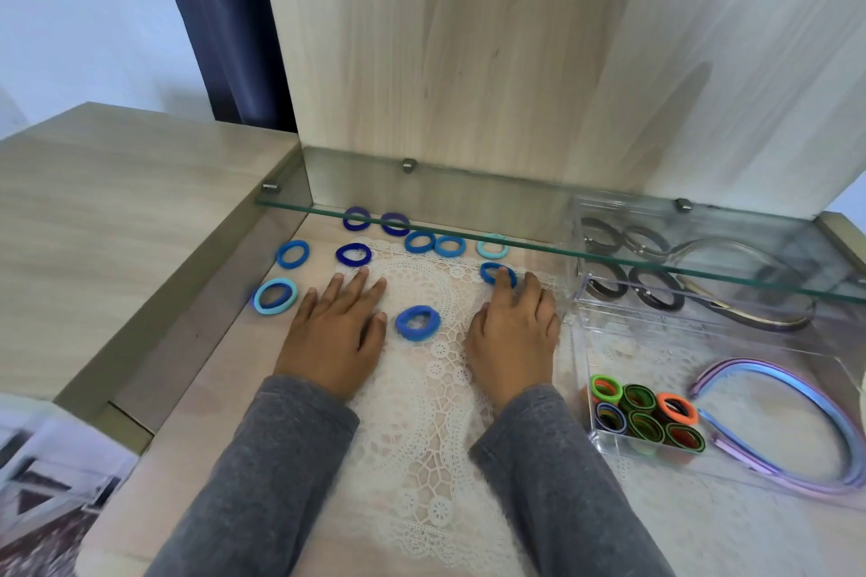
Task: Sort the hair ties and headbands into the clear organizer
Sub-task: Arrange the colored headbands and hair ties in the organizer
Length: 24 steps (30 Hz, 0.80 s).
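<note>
Hair tie [418, 322] lies between left hand [335, 333] and right hand [513, 333], both flat, fingers extended.

Both hands lie palm-down on a white lace mat [421, 412]: the left hand [332, 333] rests flat with fingers straight, while the right hand [513, 333] sets its index fingertip [502, 277] on a dark blue hair tie [488, 271]. Between the two hands, nearer the person than that contact, lies a mid-blue hair tie [418, 322]; a light blue hair tie [275, 295] lies left of the left hand, and further blue ties [354, 254] are scattered beyond the fingertips, some under a glass shelf [421, 227]. Just right of the right hand stands the clear organizer [581, 342], holding green and orange ties [644, 424] and purple-blue headbands [768, 372].
</note>
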{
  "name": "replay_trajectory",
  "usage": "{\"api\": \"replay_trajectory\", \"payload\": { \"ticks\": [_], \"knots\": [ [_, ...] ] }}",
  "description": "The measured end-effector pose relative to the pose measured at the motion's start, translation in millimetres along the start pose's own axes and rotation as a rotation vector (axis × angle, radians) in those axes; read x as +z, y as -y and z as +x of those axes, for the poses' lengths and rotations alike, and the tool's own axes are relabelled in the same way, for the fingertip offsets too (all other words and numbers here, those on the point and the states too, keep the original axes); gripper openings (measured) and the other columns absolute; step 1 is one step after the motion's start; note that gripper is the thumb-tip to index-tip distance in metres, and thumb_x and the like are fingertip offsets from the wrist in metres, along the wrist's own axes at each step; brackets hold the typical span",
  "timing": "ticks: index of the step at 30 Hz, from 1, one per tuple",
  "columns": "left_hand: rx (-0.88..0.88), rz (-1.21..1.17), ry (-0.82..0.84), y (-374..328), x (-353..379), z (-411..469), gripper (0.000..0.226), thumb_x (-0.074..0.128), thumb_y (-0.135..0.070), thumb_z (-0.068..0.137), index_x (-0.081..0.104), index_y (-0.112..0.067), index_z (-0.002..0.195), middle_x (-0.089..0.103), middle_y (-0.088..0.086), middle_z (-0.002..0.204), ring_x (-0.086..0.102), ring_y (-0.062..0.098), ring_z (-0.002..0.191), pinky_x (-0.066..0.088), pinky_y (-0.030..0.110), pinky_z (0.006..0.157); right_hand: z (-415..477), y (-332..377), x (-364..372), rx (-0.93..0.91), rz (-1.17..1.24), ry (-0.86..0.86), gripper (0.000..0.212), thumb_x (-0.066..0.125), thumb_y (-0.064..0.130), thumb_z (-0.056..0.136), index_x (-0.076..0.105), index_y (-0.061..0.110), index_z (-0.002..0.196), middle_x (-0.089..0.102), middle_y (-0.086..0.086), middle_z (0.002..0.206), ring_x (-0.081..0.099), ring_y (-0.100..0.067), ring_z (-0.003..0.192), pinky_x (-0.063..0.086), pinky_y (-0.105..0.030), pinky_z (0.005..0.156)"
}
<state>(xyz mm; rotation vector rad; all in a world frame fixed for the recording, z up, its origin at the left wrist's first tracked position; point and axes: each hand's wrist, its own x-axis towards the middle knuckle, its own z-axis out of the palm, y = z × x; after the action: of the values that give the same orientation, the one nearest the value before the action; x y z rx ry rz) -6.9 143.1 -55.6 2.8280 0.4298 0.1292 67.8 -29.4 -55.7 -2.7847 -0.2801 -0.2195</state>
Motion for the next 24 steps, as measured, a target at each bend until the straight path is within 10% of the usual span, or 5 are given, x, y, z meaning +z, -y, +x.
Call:
{"api": "replay_trajectory", "payload": {
  "ticks": [14,24],
  "knots": [
    [-0.012,-0.023,-0.007,0.7,-0.3,-0.6,0.051,0.024,-0.04,0.102,0.012,-0.039,0.151,0.004,-0.015,0.159,0.002,0.009,0.147,0.0,0.033,0.119,-3.0,-2.7,-0.6,-0.104,0.074,-0.169,0.018,0.053,0.018,0.091,0.063,0.02,0.105,0.06,0.001,0.109,0.047,-0.024,0.102,0.029,-0.042,0.084],
    [-0.023,-0.029,-0.01,-1.2,-0.7,-1.1,0.051,0.025,-0.039,0.101,0.013,-0.039,0.151,0.006,-0.015,0.159,0.004,0.009,0.147,0.002,0.034,0.119,-10.8,1.6,-5.5,-0.527,0.314,-0.115,0.013,0.052,0.019,0.092,0.062,0.027,0.096,0.059,0.017,0.107,0.042,-0.009,0.106,0.022,-0.03,0.087]
  ]
}}
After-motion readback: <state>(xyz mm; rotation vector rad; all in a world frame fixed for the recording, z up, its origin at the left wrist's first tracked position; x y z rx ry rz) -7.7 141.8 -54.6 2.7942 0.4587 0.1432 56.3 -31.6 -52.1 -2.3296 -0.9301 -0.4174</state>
